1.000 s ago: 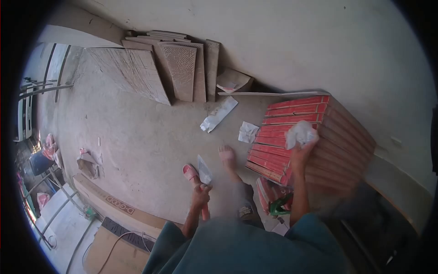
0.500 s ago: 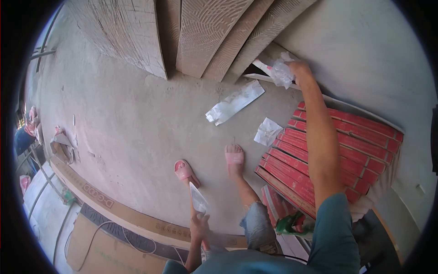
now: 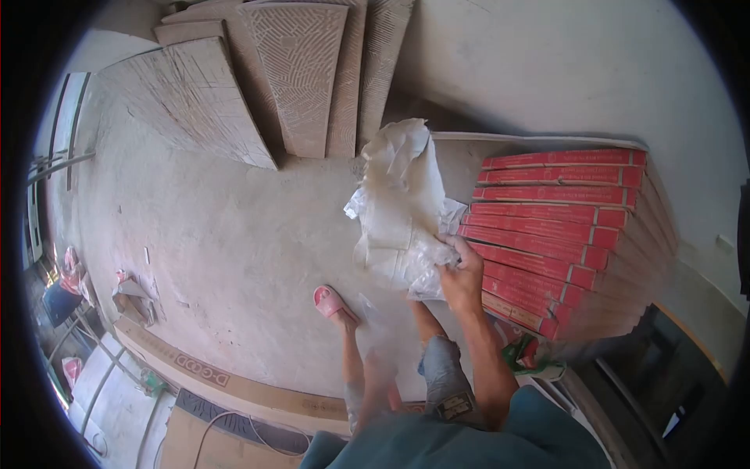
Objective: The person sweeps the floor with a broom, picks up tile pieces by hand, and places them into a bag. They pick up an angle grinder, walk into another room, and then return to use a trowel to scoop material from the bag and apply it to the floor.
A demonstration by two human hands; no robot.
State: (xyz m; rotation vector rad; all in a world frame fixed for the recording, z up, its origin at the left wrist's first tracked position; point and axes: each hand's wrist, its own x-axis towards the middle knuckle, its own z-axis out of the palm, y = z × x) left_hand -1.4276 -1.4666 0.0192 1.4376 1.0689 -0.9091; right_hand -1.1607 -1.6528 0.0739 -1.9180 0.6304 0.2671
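Observation:
My right hand (image 3: 462, 273) is closed around a bundle of crumpled off-white paper (image 3: 398, 187) and clear plastic wrap (image 3: 426, 266), held out in front of me above the floor. Low in the view, motion smears my left hand (image 3: 380, 375). It is wrapped around a pointed trowel, whose pale blade (image 3: 369, 309) shows only faintly and whose reddish handle (image 3: 394, 397) sticks out below. To the right of the bundle lies a stack of long red boxes (image 3: 547, 215). The bundle covers my right foot and part of the floor.
Large boards (image 3: 297, 70) with ridged, combed backs lean at the top, beside a scratched pale board (image 3: 187, 102). A long cardboard box (image 3: 234, 375) runs along the lower left. A pink slipper (image 3: 330, 300) is on my left foot. Green packaging (image 3: 519, 356) lies by the red boxes.
My right hand has come back from beside the leaning boards toward me, bringing a larger bundle of paper and plastic. My left hand, with the trowel, has shifted right and blurred.

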